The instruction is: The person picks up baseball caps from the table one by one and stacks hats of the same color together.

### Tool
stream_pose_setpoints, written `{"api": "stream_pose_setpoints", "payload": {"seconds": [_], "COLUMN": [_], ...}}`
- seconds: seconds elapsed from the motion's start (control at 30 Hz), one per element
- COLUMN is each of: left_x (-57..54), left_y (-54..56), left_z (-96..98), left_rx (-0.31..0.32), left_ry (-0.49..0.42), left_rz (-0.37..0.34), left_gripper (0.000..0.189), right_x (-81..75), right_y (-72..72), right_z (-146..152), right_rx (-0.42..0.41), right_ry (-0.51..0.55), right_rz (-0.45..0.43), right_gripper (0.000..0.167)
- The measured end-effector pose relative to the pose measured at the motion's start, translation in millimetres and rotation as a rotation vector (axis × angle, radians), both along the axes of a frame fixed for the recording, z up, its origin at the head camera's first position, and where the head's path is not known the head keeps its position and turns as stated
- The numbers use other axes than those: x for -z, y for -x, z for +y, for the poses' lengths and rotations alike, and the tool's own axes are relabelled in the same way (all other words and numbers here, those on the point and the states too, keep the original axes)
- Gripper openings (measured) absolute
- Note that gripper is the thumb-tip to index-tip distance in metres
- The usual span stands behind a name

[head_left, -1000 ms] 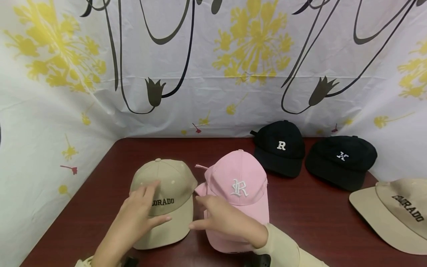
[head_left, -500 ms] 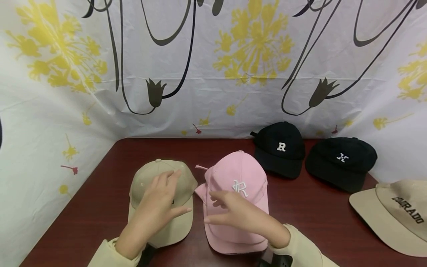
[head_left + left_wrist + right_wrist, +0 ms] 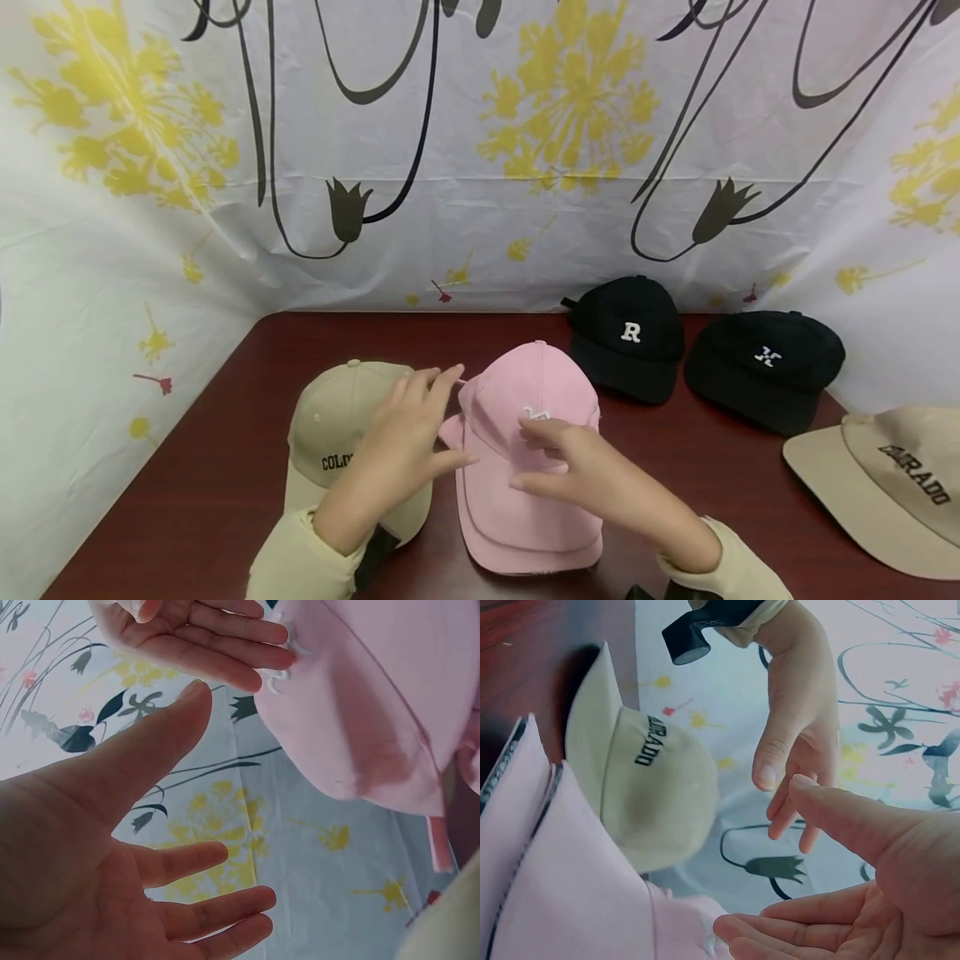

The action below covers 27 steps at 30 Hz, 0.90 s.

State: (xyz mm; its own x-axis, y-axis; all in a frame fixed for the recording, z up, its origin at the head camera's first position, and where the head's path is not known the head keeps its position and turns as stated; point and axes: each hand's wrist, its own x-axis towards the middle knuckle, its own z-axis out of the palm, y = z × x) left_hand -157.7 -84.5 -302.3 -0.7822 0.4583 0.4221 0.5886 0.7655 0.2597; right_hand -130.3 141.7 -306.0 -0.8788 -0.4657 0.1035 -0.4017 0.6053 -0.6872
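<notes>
My left hand hovers over the right side of a beige cap, fingers spread, holding nothing. Part of that cap's lettering is covered by it. Over the front of the pink caps is my right hand, its fingers extended and thumb apart, also holding nothing. Two pink brims show one on top of the other, so the caps look stacked. The white letter on the upper crown is mostly hidden by the right hand. In the right wrist view the two hands face each other above the pink brims.
Behind on the right lie a black cap with a white R and another black cap. A second beige cap sits at the right edge. A patterned curtain hangs along the dark red table's back and sides.
Both hands have moved to the right in the head view, the left from the beige cap's front toward the pink caps, the right further across the pink caps. The caps stay where they were.
</notes>
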Motion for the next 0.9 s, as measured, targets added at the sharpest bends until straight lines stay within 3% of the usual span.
{"api": "stream_pose_setpoints", "payload": {"seconds": [0.2,0.43,0.9], "left_x": [-5.4,-8.1,-10.4], "left_y": [0.2,2.8,6.5], "left_z": [15.6,32.6,72.2], "left_rx": [0.015,0.072,0.100], "left_ry": [-0.002,0.001,0.095], "left_rz": [-0.019,0.010,-0.017], "left_gripper": [0.090,0.088,0.088], "right_x": [-4.5,-8.6,1.0], "right_y": [-8.6,-18.2,-26.3], "right_z": [17,40,88], "right_rx": [0.041,0.126,0.331], "right_ry": [-0.014,-0.019,-0.022], "right_rz": [0.066,0.124,0.016], "right_gripper": [0.066,0.064,0.065]}}
